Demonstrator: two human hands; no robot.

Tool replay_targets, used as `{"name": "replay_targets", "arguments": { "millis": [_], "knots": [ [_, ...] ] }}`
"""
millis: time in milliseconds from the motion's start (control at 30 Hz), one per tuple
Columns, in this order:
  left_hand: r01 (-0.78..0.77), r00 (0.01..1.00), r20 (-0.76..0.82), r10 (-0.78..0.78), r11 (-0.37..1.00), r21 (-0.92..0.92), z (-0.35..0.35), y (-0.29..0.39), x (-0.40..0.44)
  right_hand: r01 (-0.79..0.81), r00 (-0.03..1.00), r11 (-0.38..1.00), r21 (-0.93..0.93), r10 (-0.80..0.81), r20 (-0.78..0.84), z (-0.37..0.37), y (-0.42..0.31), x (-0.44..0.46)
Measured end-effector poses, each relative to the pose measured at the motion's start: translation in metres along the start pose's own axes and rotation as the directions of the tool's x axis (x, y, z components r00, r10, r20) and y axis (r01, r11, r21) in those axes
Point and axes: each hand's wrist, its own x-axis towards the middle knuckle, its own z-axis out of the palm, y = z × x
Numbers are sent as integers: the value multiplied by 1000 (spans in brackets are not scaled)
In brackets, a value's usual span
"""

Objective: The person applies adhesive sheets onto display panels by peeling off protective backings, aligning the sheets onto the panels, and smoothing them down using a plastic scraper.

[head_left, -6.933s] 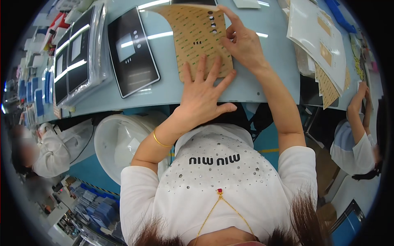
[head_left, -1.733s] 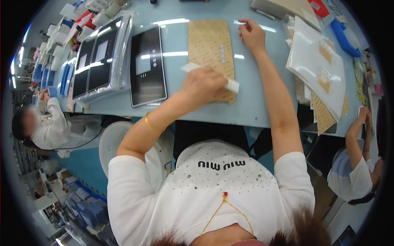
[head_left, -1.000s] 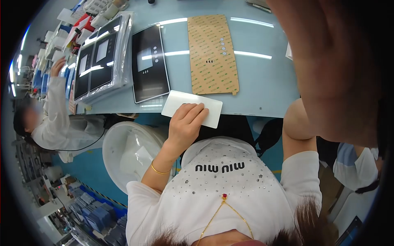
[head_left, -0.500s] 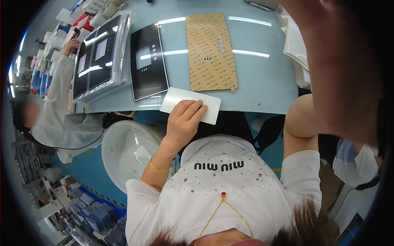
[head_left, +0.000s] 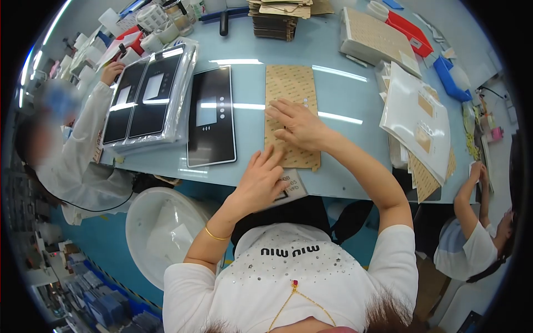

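Observation:
My right hand lies palm down on a tan backing sheet with green print, its fingers spread. Close below it, my left hand has its fingers stretched toward the sheet's lower left edge. Part of that hand rests over a pale rectangular card with dark printed characters, at the table's near edge. The hand hides much of the card. To the left of the sheet is a black panel with a white border, a light window and small round marks.
A stack of bagged black panels stands at left, beside another person's hand. White and tan sheets lie at right. Tan pieces are stacked at the back. A white bin stands below the table edge. Another person sits at right.
My right hand has come down from close to the camera onto the tan sheet. My left hand has shifted toward the sheet. The card now shows printing. The view takes in more of the table's far side.

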Motion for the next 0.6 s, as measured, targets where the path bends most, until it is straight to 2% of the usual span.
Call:
{"name": "replay_targets", "arguments": {
  "millis": [33, 67, 133, 200, 233, 300, 333, 367, 400, 433, 467, 500, 533, 600],
  "knots": [
    [-15, 1000, 13, 15, 999, 44, 3, -1, 1, 5, 998, 1000, 27, -7, 68, 2, 2, 5],
    [-31, 999, 26, 29, 996, 88, 6, -2, 1, 9, 998, 1000, 25, -11, 67, 5, 11, 12],
    [-16, 999, 30, 14, 998, 65, 9, -6, -1, -19, 999, 980, -198, 26, 30, 10, 42, 34],
    [-20, 1000, 2, 20, 1000, 13, 10, -8, -4, -212, 973, 945, -248, 181, -141, 9, 74, 60],
    [-12, 1000, 0, 12, 1000, 18, 10, -8, -7, -204, 975, 949, -242, 174, -141, 8, 82, 68],
    [-27, 992, -126, 4, 982, -186, 9, -9, -14, -441, 883, 861, -254, 367, -292, 2, 97, 82],
    [-19, 990, -138, -5, 984, -176, 5, -7, -20, -425, 890, 869, -252, 351, -292, 3, 102, 86],
    [111, 983, -95, -158, 919, -378, -1, -3, -31, -400, 898, 873, -279, 313, -309, 3, 106, 89],
    [232, 955, -24, -295, 795, -560, -6, -2, -42, -374, 906, 876, -305, 274, -323, 4, 110, 92],
    [236, 950, -41, -310, 796, -557, -8, -5, -54, -354, 913, 885, -304, 255, -320, 3, 111, 95],
    [287, 879, -28, -475, 575, -766, -9, -12, -67, -416, 886, 876, -244, 329, -328, 1, 111, 97],
    [272, 791, 31, -611, 307, -912, -12, -17, -75, -478, 852, 859, -181, 404, -333, -3, 108, 101],
    [267, 787, 16, -617, 317, -910, -17, -23, -81, -466, 856, 867, -176, 392, -338, -5, 104, 103],
    [309, 704, 25, -710, 274, -911, -23, -32, -87, -543, 834, 827, -148, 510, -210, -13, 97, 105]
  ]
}}
